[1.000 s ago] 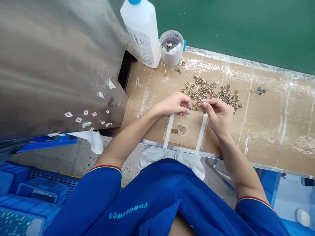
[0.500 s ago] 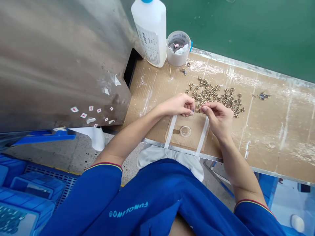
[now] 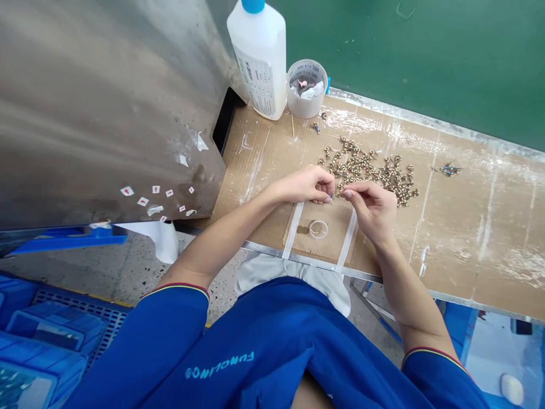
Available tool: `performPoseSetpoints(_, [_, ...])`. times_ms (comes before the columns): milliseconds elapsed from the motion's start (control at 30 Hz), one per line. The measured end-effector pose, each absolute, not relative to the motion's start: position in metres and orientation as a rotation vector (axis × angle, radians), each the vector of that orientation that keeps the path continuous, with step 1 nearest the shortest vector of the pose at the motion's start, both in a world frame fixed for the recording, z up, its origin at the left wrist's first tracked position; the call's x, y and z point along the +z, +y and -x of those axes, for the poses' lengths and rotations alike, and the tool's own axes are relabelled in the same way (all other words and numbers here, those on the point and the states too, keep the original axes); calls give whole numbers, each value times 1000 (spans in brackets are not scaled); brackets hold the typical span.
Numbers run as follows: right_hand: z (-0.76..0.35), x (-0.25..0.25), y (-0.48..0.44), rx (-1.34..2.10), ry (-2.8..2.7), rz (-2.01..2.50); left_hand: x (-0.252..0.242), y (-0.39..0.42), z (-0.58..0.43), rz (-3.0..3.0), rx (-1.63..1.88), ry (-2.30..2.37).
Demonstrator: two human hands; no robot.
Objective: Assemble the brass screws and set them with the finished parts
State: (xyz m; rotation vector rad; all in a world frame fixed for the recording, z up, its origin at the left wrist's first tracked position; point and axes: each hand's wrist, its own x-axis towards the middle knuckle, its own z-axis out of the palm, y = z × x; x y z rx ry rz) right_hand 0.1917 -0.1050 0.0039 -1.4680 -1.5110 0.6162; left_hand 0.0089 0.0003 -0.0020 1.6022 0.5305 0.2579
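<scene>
My left hand (image 3: pixel 310 184) and my right hand (image 3: pixel 371 204) meet fingertip to fingertip above a cardboard-covered table (image 3: pixel 460 227). Both are pinched shut on a tiny brass part (image 3: pixel 338 195) held between them; its shape is too small to make out. Just beyond the fingers lies a scatter of several small brass parts (image 3: pixel 369 169). Below the hands a small clear round dish (image 3: pixel 318 229) sits on a taped cardboard patch (image 3: pixel 330 234).
A white plastic bottle (image 3: pixel 259 57) with a blue cap and a round tub (image 3: pixel 306 88) holding scraps stand at the table's back. A large steel machine housing (image 3: pixel 102 108) fills the left. Blue crates (image 3: pixel 46 346) lie on the floor. A few dark parts (image 3: pixel 449 168) lie further right.
The hands stay pinched together over the same spot; only the camera view has shifted slightly.
</scene>
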Motion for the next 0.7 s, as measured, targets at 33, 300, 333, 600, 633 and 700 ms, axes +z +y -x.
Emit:
performPoseSetpoints(33, [-191,4,-105,613,-1515,1469,-1,0,-9,-1611,257,531])
performPoseSetpoints(300, [-199,13,-106,661,-1430,1435,2,1,-7,-1657,261,514])
performPoseSetpoints(333, [-202,17,-107,692,-1421,1413,2,1,-6,-1660,262,508])
performPoseSetpoints(600, [-195,30,-113,1170,-1970,989,7,2,-4,-1563,296,469])
performPoseSetpoints(633, [-192,28,-114,1159,-2019,980,8,3,-3,-1535,320,478])
performPoseSetpoints(700, [-188,24,-115,1125,-2086,992,9,6,0,-1482,395,529])
